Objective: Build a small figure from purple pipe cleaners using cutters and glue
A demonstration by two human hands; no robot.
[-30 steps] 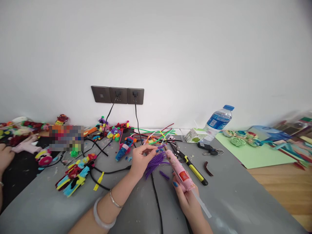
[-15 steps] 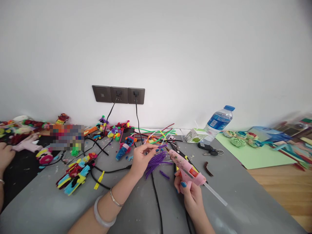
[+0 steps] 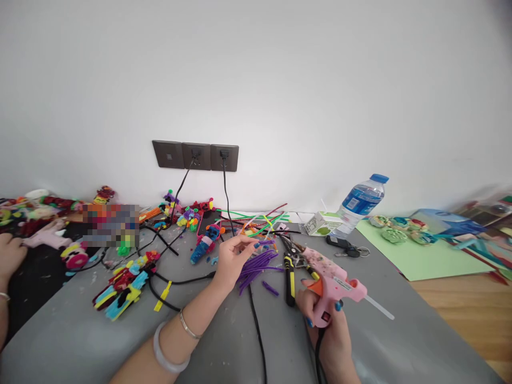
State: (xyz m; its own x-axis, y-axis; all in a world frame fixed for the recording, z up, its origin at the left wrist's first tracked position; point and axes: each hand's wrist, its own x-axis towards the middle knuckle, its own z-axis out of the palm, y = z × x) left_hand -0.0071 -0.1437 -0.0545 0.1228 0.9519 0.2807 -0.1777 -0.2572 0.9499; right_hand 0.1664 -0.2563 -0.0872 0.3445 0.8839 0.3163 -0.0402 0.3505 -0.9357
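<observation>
Between the fingertips of my left hand is a short purple pipe cleaner, pinched above a bundle of purple pipe cleaners on the grey table. My right hand grips a pink hot glue gun by its handle. The gun's nozzle points up and left, apart from the held piece, and a clear glue stick juts from its back end. Pliers with yellow and black handles lie just left of the gun. A loose purple piece rests below the bundle.
Colourful pipe-cleaner figures lie on the left, near another person's hand. Black cords run across the table from the wall sockets. Behind my right hand stand a small carton, a water bottle and keys.
My right hand has drawn the glue gun right and away from the held purple piece, turning it so its side and switch show. More of the pliers is uncovered. My left hand stays in place.
</observation>
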